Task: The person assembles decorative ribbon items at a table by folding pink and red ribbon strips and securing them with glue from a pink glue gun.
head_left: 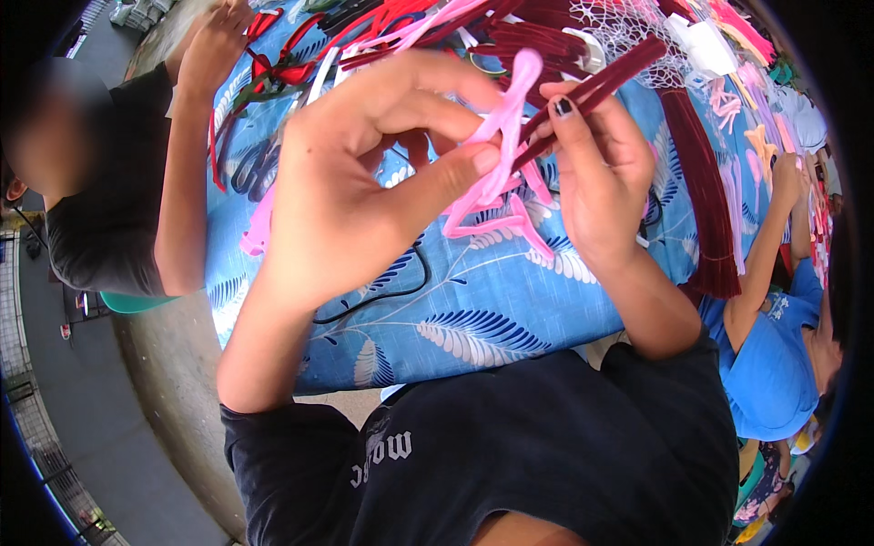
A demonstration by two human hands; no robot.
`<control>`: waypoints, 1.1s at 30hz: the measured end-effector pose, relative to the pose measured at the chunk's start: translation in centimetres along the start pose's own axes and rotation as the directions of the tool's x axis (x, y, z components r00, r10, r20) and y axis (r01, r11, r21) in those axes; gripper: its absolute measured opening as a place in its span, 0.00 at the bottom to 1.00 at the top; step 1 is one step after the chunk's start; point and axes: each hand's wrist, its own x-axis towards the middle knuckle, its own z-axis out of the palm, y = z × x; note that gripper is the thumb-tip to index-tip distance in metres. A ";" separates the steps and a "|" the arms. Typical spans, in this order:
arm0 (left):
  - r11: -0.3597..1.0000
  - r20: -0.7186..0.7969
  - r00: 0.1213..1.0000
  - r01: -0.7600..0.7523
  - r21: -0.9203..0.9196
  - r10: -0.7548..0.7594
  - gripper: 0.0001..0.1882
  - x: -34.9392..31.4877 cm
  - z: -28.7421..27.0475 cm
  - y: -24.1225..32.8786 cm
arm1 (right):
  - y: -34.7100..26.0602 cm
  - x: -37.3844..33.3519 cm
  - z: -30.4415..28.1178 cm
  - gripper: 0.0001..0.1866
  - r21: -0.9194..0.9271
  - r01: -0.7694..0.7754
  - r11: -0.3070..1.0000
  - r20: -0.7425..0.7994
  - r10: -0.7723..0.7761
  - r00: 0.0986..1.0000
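My left hand (350,182) pinches a bent and crossed pink pipe cleaner (521,82) between thumb and fingers, raised above the table. Its top forms a narrow loop. My right hand (603,182), with a dark-painted thumbnail, grips a few dark red pipe cleaners (633,65) that slant up to the right. Their lower ends meet the pink piece, and I cannot tell whether they pass through it or only touch it. More bent pink pipe cleaners (521,226) show just below the hands; whether they hang from the held piece is unclear.
A blue leaf-patterned cloth (391,341) covers the table. A dark red pipe cleaner bundle (699,191) lies at right, by white netting (628,32). A thin black cord (423,273) curves below my left hand. Co-workers' arms reach in at left (187,173) and right (760,237).
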 end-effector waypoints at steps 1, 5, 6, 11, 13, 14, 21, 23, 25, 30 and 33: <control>1.000 -0.035 0.999 -0.007 -0.006 0.007 0.13 0.0 0.4 -0.4 | 0.0 -0.1 0.0 0.09 0.002 -0.007 1.000 0.002 0.007 1.000; 1.000 -0.175 0.984 -0.024 -0.011 0.022 0.12 -0.1 1.9 -1.8 | 0.1 -0.3 0.0 0.09 -0.005 -0.015 1.000 0.025 0.015 1.000; 1.000 -0.185 0.983 0.002 0.032 0.004 0.11 -0.1 2.2 -1.7 | 0.1 -0.3 0.0 0.09 0.001 -0.015 1.000 0.030 0.015 0.999; 0.942 -0.194 0.977 -0.022 0.334 0.091 0.08 -0.4 2.7 -2.0 | 0.1 -0.4 0.2 0.09 0.059 -0.027 0.998 0.052 0.024 0.998; 0.902 -0.145 0.980 -0.065 0.426 0.139 0.08 -0.3 2.4 -2.0 | 0.2 -0.5 0.3 0.09 0.074 -0.029 0.997 0.045 0.026 0.999; 0.878 -0.119 0.980 -0.088 0.471 0.161 0.08 -0.3 2.2 -2.0 | 0.2 -0.4 0.2 0.09 0.071 -0.030 0.997 0.050 0.027 0.998; 0.741 0.124 0.936 -0.337 0.581 0.328 0.10 0.5 1.0 -2.1 | 0.0 -0.1 -0.1 0.10 0.049 -0.040 0.998 0.042 0.038 0.998; 0.705 0.182 0.926 -0.372 0.604 0.332 0.10 0.5 0.6 -2.3 | 0.1 -0.1 -0.2 0.10 0.047 -0.055 0.997 0.035 0.053 0.998; 0.799 0.230 0.951 -0.300 0.521 0.207 0.11 0.4 0.3 -2.2 | 0.2 -0.1 -0.4 0.10 0.060 -0.073 0.996 0.038 0.071 0.997; 0.987 0.362 0.930 0.012 0.162 -0.071 0.10 0.2 -0.3 -3.3 | -0.1 -0.1 -0.1 0.10 0.155 -0.083 0.984 0.082 0.071 0.994; 0.991 0.504 0.857 0.047 0.126 -0.105 0.06 0.7 -0.5 -3.2 | -0.2 -0.2 -0.1 0.10 0.156 -0.091 0.984 0.108 0.075 0.991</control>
